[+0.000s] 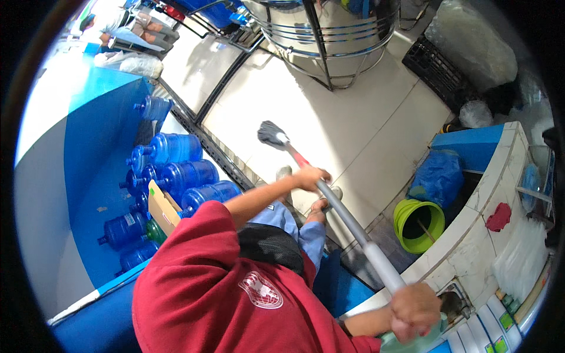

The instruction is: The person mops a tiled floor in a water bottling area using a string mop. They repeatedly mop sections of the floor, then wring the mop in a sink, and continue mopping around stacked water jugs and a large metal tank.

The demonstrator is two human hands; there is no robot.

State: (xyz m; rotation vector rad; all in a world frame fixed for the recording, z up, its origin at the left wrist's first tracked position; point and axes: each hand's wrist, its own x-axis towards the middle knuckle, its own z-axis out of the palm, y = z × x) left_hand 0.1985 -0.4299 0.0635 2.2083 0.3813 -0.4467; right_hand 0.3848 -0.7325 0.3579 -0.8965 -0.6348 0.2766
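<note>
Both my hands hold a mop [347, 219] that slants across the view. Its dark grey strands, the mop head [271, 133], rest on the light tiled floor in front of me. My left hand [310, 177] is closed round the pole a little above the red and white joint. Down at the lower right, my right hand [415, 310] wraps round the top end of the grey pole. That hand is slightly blurred, beside a tiled counter [465, 250].
Several blue water jugs [176, 147] are stacked on the left with a cardboard piece [163, 206] among them. A yellow-green bucket [419, 226] and a blue plastic bag [436, 178] stand at right. Ahead are a metal-railed round stand [329, 56] and a black crate [435, 73].
</note>
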